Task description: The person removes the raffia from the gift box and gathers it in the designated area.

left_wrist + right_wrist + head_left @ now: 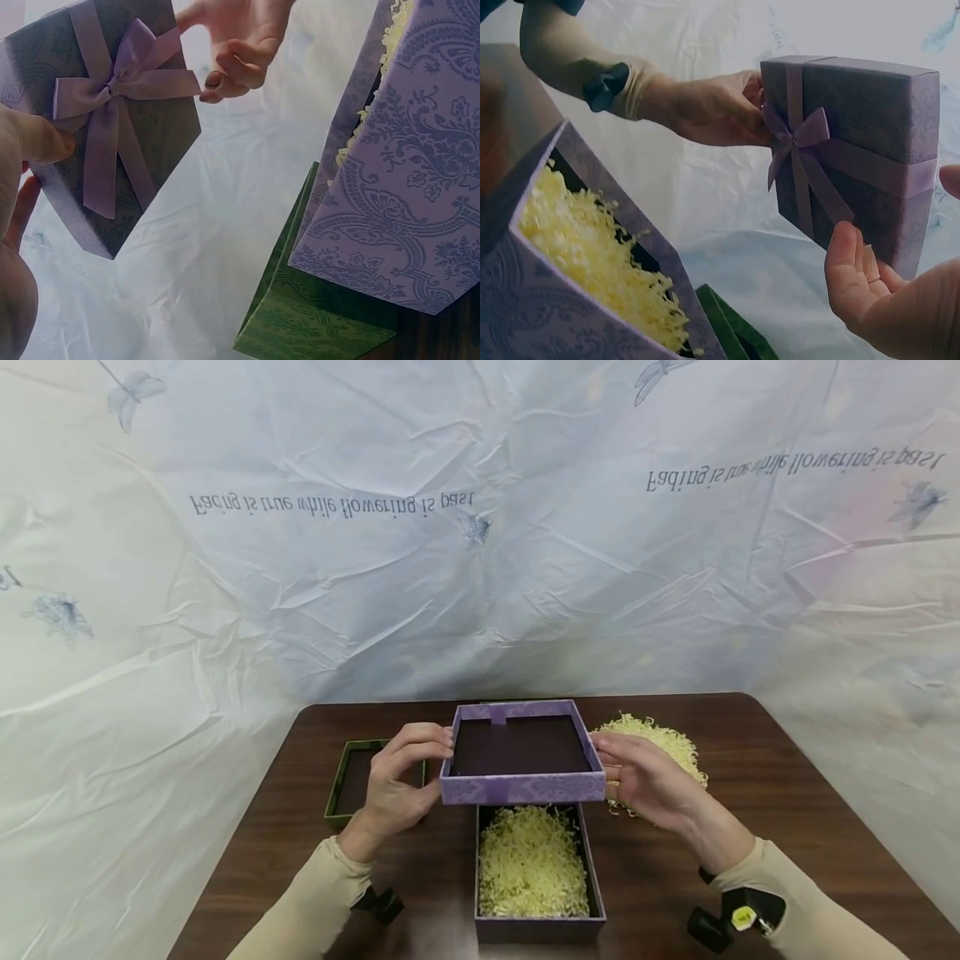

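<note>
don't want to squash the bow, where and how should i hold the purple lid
The purple lid is likely best held by its left and right walls, coming from both sides: they are straight and opposite, while the bow sits on the outer face.

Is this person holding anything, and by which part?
Yes, a purple lid: the left hand grips its left side. The right hand is at its right side; whether it grips cannot be told.
</note>
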The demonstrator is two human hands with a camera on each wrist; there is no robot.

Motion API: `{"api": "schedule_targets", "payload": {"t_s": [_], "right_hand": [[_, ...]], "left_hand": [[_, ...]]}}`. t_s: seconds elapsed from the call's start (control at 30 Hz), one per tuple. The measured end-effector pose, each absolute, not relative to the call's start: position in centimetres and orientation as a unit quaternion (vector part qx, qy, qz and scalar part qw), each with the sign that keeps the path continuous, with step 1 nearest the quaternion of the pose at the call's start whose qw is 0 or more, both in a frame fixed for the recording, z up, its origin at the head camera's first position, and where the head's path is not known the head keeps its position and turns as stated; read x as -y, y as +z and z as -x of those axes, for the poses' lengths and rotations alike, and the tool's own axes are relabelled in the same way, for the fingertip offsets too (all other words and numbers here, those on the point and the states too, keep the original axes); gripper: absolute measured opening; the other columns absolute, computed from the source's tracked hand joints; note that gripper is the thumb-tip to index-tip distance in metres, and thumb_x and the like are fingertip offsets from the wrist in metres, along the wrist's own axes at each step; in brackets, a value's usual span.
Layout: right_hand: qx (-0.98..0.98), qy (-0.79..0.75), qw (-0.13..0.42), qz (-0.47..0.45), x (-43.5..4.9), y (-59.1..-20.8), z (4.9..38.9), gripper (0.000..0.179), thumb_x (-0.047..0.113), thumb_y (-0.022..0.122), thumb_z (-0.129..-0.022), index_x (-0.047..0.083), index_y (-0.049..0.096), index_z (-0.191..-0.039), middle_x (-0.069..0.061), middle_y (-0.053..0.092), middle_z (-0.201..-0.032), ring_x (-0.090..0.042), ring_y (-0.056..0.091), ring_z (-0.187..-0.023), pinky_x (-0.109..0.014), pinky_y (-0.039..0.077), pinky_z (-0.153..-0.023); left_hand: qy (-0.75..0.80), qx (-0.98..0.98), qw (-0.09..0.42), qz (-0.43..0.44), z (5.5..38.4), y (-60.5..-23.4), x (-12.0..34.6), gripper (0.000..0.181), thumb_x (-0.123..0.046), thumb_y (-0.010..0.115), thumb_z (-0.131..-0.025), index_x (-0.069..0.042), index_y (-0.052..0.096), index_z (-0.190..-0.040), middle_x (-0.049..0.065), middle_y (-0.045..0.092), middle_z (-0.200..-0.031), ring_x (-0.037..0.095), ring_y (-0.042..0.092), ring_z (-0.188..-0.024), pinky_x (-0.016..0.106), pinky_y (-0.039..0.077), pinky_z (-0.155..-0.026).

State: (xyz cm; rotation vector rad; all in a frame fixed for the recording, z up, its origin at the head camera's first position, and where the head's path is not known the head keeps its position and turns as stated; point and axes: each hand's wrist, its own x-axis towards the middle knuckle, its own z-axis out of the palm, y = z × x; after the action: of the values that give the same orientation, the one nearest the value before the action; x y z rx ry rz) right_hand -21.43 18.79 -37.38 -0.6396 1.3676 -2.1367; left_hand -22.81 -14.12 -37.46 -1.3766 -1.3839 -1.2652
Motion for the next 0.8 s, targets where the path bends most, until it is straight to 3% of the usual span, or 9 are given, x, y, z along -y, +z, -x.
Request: {"api": "schedule_targets", "payload": {"t_s": [0.27, 0.8], "right_hand": [[-0.438, -0.81, 0.309, 0.237, -18.5, -37.7, 21.6, 0.041, 0.016, 0.026, -0.107, 0.007, 0.063, -0.122, -0.008, 0.069, -0.115, -0.021, 0.066, -0.105, -0.035, 0.052, -0.095], [-0.408, -0.842, 0.309, 0.174, -17.8, -37.4, 21.4, 0.036, 0.014, 0.031, -0.106, 0.005, 0.062, -0.121, -0.013, 0.065, -0.112, -0.023, 0.067, -0.102, -0.037, 0.057, -0.09]], "left_hand": [[-0.481, 0.548, 0.405, 0.551, 23.2, -38.0, 14.2, 0.012, 0.01, 0.064, -0.081, 0.01, 0.064, -0.092, 0.022, 0.06, -0.098, 0.034, 0.061, -0.101, 0.04, 0.054, -0.093], [-0.451, 0.557, 0.42, 0.557, 24.0, -39.2, 14.4, 0.008, 0.008, 0.061, -0.085, 0.006, 0.065, -0.091, 0.02, 0.059, -0.097, 0.035, 0.06, -0.101, 0.039, 0.053, -0.095]]}}
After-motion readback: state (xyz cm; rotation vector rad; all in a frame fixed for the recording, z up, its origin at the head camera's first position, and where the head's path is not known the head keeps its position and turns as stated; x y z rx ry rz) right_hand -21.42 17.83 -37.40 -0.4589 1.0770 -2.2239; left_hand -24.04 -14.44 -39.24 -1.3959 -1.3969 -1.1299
